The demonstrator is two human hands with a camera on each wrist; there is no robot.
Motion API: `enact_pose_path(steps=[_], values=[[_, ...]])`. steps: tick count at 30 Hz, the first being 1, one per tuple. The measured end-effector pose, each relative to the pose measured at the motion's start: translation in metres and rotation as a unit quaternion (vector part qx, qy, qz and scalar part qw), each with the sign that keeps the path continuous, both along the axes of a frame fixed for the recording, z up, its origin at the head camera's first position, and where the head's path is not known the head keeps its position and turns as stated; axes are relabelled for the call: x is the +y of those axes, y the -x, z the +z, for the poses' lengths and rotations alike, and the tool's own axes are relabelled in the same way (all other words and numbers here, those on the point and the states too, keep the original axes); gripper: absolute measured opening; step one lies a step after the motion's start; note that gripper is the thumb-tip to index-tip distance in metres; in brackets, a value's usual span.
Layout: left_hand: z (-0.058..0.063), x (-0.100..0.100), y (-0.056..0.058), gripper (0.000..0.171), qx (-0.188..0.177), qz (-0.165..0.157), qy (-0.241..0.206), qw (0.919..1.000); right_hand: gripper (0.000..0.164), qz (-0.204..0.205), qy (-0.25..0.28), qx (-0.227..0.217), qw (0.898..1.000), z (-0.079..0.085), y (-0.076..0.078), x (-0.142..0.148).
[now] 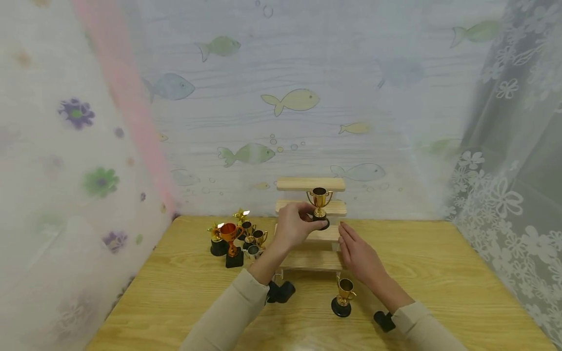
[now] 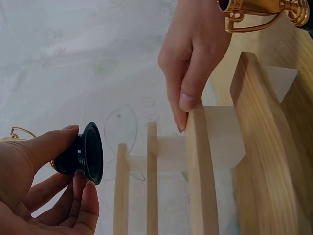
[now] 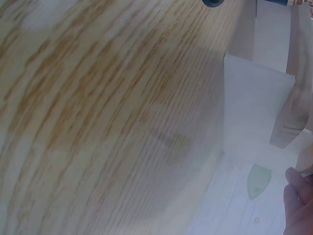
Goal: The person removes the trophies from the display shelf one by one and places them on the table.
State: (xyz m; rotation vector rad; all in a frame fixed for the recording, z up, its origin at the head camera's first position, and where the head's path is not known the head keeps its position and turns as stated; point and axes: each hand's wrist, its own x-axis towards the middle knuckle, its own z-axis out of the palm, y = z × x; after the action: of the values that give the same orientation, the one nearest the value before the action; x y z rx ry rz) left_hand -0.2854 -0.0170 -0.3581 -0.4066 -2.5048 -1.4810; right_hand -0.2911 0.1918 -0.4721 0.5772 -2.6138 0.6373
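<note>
In the head view my left hand point(image 1: 293, 226) holds a small gold trophy cup point(image 1: 319, 199) upright by its black base, in front of the upper steps of a wooden tiered stand point(image 1: 311, 262). Thumb and fingers grip the round dark base point(image 2: 92, 152) in the left wrist view, and its flat underside faces the boards. My right hand point(image 1: 362, 256) rests at the right side of the stand. Its fairly straight fingers touch the end of a step board point(image 2: 199, 161). A second gold trophy cup point(image 1: 345, 291) stands on the table in front of the stand.
A cluster of small trophies stands left of the stand, among them an orange-bronze cup point(image 1: 230, 234) and star-topped ones point(image 1: 241, 215). Behind the wood-grain table point(image 1: 421, 253) hangs a fish-print curtain point(image 1: 298, 100). White side panels point(image 3: 254, 103) support the boards.
</note>
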Motion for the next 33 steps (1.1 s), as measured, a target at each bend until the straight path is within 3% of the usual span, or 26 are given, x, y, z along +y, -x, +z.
enact_pose_path(steps=[10,18,33], values=[[-0.015,-0.003,-0.019,0.027,0.025,-0.025,-0.002,0.9994,0.045,0.003,-0.001,0.009,1.000,0.000,0.000,-0.001],[-0.035,-0.003,-0.037,0.027,0.013,-0.032,0.010,0.9993,0.044,0.001,-0.005,0.013,1.000,0.001,-0.002,0.001],[-0.075,-0.005,-0.050,0.028,-0.023,-0.060,0.011,0.9979,0.046,0.005,-0.003,0.015,1.000,-0.002,0.001,0.000]])
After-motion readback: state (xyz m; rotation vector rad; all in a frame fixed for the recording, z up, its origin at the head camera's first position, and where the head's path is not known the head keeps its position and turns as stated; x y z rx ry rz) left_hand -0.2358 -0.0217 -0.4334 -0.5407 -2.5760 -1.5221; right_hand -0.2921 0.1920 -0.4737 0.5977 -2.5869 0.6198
